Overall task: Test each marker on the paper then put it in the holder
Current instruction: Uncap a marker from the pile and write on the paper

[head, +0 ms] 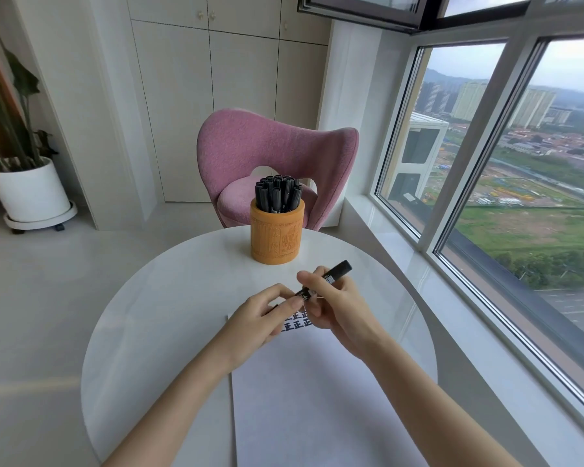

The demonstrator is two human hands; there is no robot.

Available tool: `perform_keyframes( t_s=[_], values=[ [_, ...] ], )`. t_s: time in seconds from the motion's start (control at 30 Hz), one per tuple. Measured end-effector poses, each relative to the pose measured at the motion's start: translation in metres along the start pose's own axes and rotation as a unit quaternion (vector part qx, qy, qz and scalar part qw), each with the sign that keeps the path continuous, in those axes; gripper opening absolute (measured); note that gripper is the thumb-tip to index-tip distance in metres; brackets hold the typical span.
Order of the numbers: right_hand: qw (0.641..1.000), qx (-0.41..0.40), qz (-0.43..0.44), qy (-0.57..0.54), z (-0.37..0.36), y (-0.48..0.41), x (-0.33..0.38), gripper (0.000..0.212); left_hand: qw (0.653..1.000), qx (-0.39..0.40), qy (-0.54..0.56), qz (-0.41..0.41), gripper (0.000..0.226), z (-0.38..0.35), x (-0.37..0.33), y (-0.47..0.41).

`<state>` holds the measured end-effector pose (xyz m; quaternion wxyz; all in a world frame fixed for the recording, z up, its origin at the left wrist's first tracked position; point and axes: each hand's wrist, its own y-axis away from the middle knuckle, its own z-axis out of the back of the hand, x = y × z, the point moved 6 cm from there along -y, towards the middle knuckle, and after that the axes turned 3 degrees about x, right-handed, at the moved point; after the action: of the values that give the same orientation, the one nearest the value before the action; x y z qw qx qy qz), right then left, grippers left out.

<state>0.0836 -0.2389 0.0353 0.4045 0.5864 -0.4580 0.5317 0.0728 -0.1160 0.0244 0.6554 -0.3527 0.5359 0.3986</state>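
Left hand (263,318) and right hand (334,308) are gripping likely the last marker (338,269) mid-frame, the holder (277,237) above already sitting full.

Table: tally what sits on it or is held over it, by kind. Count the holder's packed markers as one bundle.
Holder: 1
Marker bundle: 1
Held marker: 1
Paper: 1
Total: 4
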Motion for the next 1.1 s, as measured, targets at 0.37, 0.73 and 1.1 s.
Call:
perform_keyframes(
  t_s=[0.37, 0.73, 1.1],
  values=[
    [0.988, -0.150, -0.025, 0.038, 0.046, 0.001, 0.000, 0.027, 0.998, -0.009, -0.053, -0.022, 0.010, -0.003, 0.016, 0.021],
    [0.951, -0.254, -0.007, 0.178, 0.054, 0.003, -0.025, 0.037, 0.997, 0.014, -0.075, 0.016, 0.020, -0.013, 0.035, 0.032],
    [0.934, -0.287, 0.020, 0.213, 0.055, 0.007, -0.027, 0.024, 0.996, 0.004, -0.085, 0.007, 0.019, -0.012, 0.036, 0.035]
  ],
)
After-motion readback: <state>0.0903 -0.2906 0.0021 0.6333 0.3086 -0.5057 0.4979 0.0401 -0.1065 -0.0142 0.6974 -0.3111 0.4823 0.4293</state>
